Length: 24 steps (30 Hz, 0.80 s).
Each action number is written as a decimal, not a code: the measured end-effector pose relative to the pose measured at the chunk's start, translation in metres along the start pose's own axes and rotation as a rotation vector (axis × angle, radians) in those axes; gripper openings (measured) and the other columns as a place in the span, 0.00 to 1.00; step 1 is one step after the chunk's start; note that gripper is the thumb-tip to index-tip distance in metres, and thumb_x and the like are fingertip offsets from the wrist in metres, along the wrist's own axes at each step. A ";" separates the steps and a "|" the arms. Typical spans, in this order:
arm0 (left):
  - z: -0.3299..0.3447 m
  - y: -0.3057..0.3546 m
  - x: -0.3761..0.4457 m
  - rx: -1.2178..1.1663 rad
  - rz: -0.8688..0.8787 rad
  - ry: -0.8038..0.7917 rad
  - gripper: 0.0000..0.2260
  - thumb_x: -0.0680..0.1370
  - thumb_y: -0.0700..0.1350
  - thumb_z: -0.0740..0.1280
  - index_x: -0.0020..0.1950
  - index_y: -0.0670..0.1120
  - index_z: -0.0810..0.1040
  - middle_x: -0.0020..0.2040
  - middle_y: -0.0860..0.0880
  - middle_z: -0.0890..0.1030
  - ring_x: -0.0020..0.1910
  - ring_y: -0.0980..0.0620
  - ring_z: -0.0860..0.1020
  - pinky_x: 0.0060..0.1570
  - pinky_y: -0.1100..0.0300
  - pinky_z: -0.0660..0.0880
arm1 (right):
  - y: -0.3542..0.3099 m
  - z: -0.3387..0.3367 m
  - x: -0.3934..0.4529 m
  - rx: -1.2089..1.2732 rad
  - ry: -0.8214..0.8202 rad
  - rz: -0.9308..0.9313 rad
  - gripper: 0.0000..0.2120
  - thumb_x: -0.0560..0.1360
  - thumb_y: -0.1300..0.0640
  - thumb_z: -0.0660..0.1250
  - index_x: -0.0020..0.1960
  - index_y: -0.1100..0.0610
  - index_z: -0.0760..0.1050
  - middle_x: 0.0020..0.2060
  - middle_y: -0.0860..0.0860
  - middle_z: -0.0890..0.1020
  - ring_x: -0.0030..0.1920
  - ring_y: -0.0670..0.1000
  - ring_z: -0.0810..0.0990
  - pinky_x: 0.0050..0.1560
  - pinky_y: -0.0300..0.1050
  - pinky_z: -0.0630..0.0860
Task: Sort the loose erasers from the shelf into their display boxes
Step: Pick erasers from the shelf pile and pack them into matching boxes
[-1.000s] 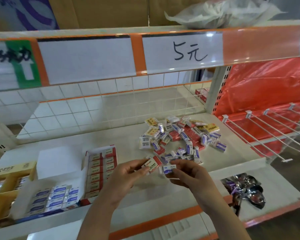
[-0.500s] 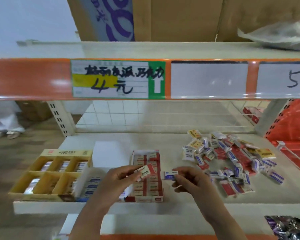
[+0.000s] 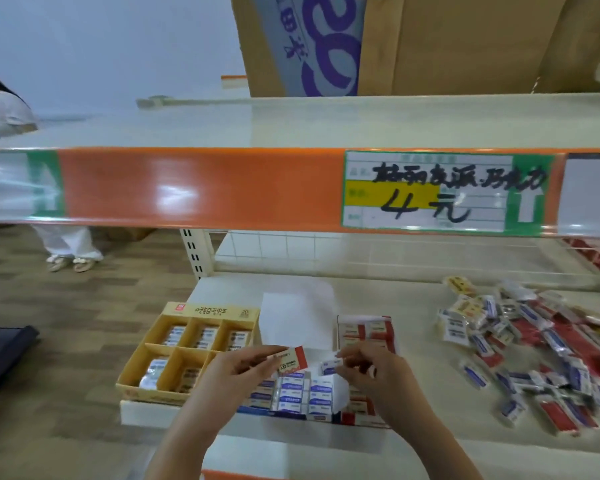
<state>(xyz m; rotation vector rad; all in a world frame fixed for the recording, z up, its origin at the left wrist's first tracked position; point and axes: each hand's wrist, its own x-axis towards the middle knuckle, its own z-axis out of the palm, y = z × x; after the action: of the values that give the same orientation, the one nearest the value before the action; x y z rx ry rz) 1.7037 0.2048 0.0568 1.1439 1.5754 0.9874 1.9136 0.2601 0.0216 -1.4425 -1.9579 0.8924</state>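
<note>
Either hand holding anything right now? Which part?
Left hand pinches a red-and-white eraser by its left end. Right hand pinches a small blue-and-white eraser by its right end, grip at the fingertips.

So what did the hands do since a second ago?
Both hands carried their erasers leftward, away from the loose pile to above the boxes. The left hand keeps pinching the red eraser and the right hand the blue eraser, now over the blue box. Nothing was let go. The pile and boxes stayed put; the view turned left.
</note>
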 end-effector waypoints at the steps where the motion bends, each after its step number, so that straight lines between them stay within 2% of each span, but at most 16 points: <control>1: -0.004 -0.001 0.000 -0.012 -0.011 -0.012 0.08 0.77 0.44 0.66 0.47 0.57 0.81 0.41 0.55 0.85 0.43 0.56 0.83 0.44 0.60 0.80 | -0.002 0.004 0.003 -0.057 -0.001 -0.013 0.04 0.74 0.51 0.68 0.48 0.45 0.74 0.38 0.38 0.77 0.39 0.36 0.75 0.39 0.27 0.71; 4: -0.015 -0.004 0.004 -0.038 -0.035 -0.047 0.07 0.77 0.43 0.65 0.51 0.53 0.81 0.42 0.54 0.85 0.42 0.56 0.83 0.38 0.62 0.79 | -0.005 0.015 0.011 -0.194 0.011 -0.041 0.06 0.75 0.48 0.66 0.51 0.45 0.75 0.43 0.39 0.77 0.41 0.38 0.74 0.38 0.26 0.68; 7: -0.021 -0.005 0.010 -0.006 -0.022 -0.056 0.08 0.77 0.45 0.65 0.52 0.54 0.80 0.42 0.55 0.84 0.42 0.61 0.82 0.36 0.66 0.77 | -0.005 0.026 0.017 -0.259 0.023 -0.061 0.07 0.75 0.47 0.66 0.52 0.45 0.75 0.47 0.43 0.77 0.45 0.40 0.75 0.47 0.29 0.70; 9: -0.023 -0.005 0.015 0.020 -0.009 -0.070 0.08 0.77 0.46 0.64 0.52 0.56 0.80 0.44 0.56 0.83 0.41 0.64 0.81 0.35 0.68 0.77 | -0.006 0.030 0.019 -0.344 0.029 -0.073 0.09 0.76 0.46 0.64 0.55 0.45 0.74 0.47 0.42 0.75 0.48 0.41 0.72 0.51 0.32 0.69; 12: -0.028 -0.007 0.020 0.052 0.004 -0.103 0.08 0.78 0.47 0.64 0.51 0.58 0.79 0.46 0.56 0.83 0.45 0.62 0.80 0.36 0.69 0.76 | -0.007 0.036 0.020 -0.439 0.049 -0.085 0.11 0.77 0.45 0.62 0.57 0.46 0.73 0.50 0.43 0.74 0.50 0.42 0.65 0.52 0.33 0.62; 16: -0.033 -0.010 0.026 0.068 0.029 -0.125 0.08 0.78 0.47 0.64 0.50 0.60 0.80 0.45 0.58 0.83 0.46 0.62 0.80 0.37 0.69 0.76 | -0.008 0.042 0.020 -0.453 0.082 -0.050 0.11 0.76 0.45 0.63 0.56 0.46 0.74 0.48 0.43 0.72 0.51 0.43 0.64 0.51 0.35 0.61; 21: -0.033 -0.012 0.032 0.090 0.045 -0.145 0.08 0.78 0.47 0.64 0.51 0.59 0.79 0.46 0.57 0.83 0.49 0.59 0.80 0.40 0.68 0.76 | -0.008 0.046 0.020 -0.444 0.077 -0.011 0.12 0.75 0.44 0.64 0.56 0.46 0.75 0.50 0.42 0.77 0.54 0.43 0.64 0.55 0.39 0.62; 24: -0.031 -0.010 0.032 0.107 0.050 -0.149 0.07 0.78 0.48 0.63 0.50 0.60 0.78 0.46 0.57 0.82 0.46 0.61 0.79 0.34 0.71 0.75 | -0.009 0.044 0.021 -0.484 0.065 -0.022 0.12 0.75 0.44 0.63 0.57 0.46 0.75 0.50 0.40 0.79 0.53 0.42 0.62 0.55 0.40 0.60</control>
<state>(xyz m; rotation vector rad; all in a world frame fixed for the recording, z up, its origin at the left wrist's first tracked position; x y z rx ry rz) 1.6666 0.2310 0.0481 1.3065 1.5010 0.8382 1.8694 0.2703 0.0020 -1.6764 -2.2317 0.3629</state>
